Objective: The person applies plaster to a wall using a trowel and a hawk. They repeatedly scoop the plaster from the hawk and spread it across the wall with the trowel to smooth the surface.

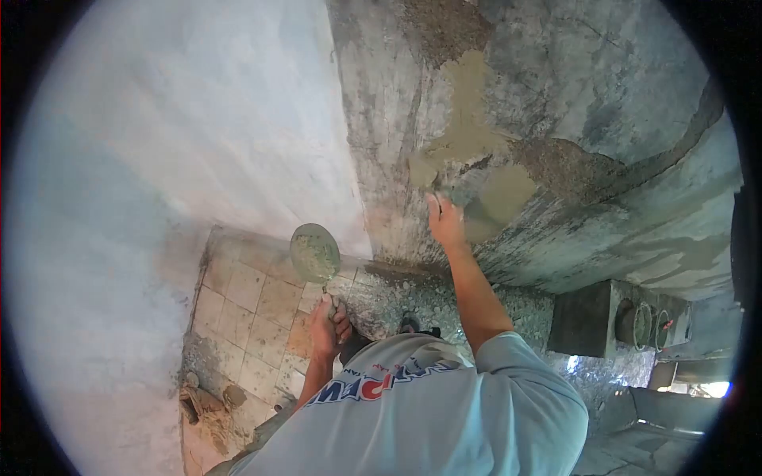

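One large rough grey wall (587, 71) is seen beside one smooth pale wall (198, 119), above one tiled floor (250, 317). On the rough wall, fresh wet mortar (468, 119) is spread in an irregular patch, its separate areas too merged to be counted. At the far right, one dark block (579, 317) is shown. One round pan (315, 254), loaded with mortar, is held out over the floor near the corner. Two hands are visible: by the left hand (325, 327), with fingers (342, 325) curled closed, the pan is gripped at its handle; by the right hand (448, 222), also closed, one blurred hand tool (458, 193) is held against the wall. Mortar appears to be in the course of being spread; a flat, steady blade and a level pan are judged to be called for.
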`<act>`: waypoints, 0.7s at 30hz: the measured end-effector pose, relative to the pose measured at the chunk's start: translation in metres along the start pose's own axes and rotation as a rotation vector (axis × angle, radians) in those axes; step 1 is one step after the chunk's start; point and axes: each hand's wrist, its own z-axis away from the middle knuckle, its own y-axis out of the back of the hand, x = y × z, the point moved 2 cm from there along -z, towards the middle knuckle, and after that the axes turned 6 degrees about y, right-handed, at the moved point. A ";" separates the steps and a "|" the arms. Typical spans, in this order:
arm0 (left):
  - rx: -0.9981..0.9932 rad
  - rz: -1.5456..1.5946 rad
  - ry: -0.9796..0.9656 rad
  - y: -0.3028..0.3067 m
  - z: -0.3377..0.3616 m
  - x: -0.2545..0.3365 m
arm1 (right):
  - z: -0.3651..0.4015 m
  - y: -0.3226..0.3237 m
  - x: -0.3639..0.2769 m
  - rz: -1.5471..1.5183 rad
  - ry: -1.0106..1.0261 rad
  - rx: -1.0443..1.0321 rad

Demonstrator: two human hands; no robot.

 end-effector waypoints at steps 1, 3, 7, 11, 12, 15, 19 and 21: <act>0.013 -0.010 -0.005 -0.002 0.000 0.001 | 0.002 -0.010 0.005 0.026 0.016 -0.021; 0.050 0.012 0.005 -0.003 -0.001 -0.001 | 0.005 -0.021 0.008 0.042 0.027 -0.018; 0.052 0.024 0.012 -0.001 -0.002 -0.006 | 0.011 -0.014 0.001 0.168 0.048 -0.185; 0.056 0.025 0.015 0.000 -0.006 -0.006 | 0.021 0.002 0.009 0.149 0.077 -0.075; 0.106 0.028 0.014 -0.003 -0.004 -0.007 | 0.022 0.010 0.007 0.156 0.114 -0.007; 0.048 0.052 0.041 0.005 -0.008 -0.014 | 0.016 0.025 0.004 0.109 0.186 0.231; 0.007 0.093 0.064 -0.003 -0.016 -0.012 | -0.004 0.029 -0.002 0.149 0.182 0.308; 0.005 0.019 0.037 -0.016 -0.013 -0.005 | -0.005 0.020 0.007 0.211 0.175 0.291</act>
